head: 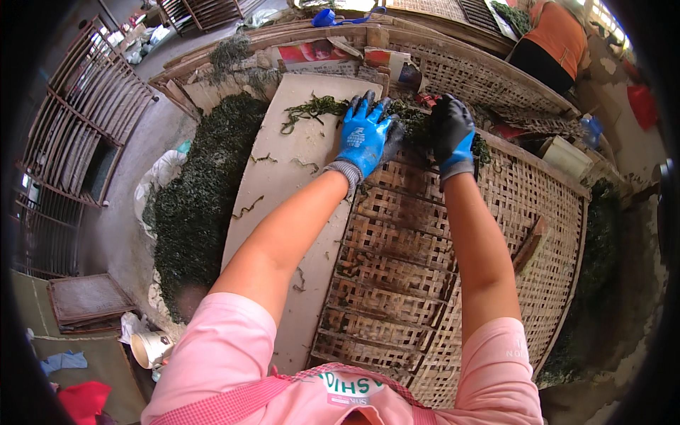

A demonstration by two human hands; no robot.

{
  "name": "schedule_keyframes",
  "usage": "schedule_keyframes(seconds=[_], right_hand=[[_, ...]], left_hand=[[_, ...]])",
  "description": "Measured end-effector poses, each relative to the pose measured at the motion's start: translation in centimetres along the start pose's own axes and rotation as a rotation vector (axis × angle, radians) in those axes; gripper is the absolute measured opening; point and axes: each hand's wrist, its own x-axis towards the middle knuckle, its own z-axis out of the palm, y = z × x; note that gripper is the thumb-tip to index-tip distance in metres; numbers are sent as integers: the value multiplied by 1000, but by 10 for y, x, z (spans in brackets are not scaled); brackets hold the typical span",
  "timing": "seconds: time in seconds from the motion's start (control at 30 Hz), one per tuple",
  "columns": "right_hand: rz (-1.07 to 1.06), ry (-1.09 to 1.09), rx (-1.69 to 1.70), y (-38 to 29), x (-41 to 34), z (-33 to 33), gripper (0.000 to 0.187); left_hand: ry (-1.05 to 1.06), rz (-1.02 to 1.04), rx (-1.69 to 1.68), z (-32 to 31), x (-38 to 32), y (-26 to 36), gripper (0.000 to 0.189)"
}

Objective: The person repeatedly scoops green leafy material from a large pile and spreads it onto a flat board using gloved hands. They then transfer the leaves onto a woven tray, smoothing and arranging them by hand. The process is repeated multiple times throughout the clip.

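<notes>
My left hand [365, 133], in a blue glove with dark fingertips, lies palm down with fingers spread. It is at the right edge of a long pale board [297, 186], against a strip of dark green stringy plant matter [317, 109]. To its right, my right hand [454, 130], in a black and blue glove, bends down at the far end of that strip. Its fingertips are partly hidden, so I cannot tell whether they grip any strands. Under my forearms lies a woven bamboo tray [393, 260] with dark slats across its left part.
A large dark green heap [207, 202] lies left of the board. A wood piece [531, 244] rests on the weave at right. Slatted racks [87, 127] stand at far left, near a white bucket [150, 348]. A person in orange [555, 40] bends at the upper right.
</notes>
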Motion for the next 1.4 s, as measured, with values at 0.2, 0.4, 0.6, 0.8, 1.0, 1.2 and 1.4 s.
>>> schedule_keyframes(seconds=[0.2, 0.4, 0.6, 0.8, 1.0, 1.2, 1.4], right_hand=[[-262, -537, -119, -80, -13, -18, 35], [-414, -741, -790, -89, 5, -90, 67], [-807, -680, -812, -59, 17, 0, 69], [139, -807, -571, -52, 35, 22, 63], [503, -832, 102, -22, 62, 24, 37], [1143, -727, 1169, -57, -17, -1, 44], [837, -485, 440, 0, 26, -59, 33]], left_hand=[[5, 57, 73, 5, -8, -14, 56], [51, 5, -169, -1, -6, -5, 68], [253, -327, 103, 0, -8, 0, 44], [210, -233, 51, -5, -13, -8, 36], [299, -207, 8, 6, -4, 4, 31], [360, -218, 32, 4, -6, -3, 19], [541, 262, -565, -7, 8, 20, 24]])
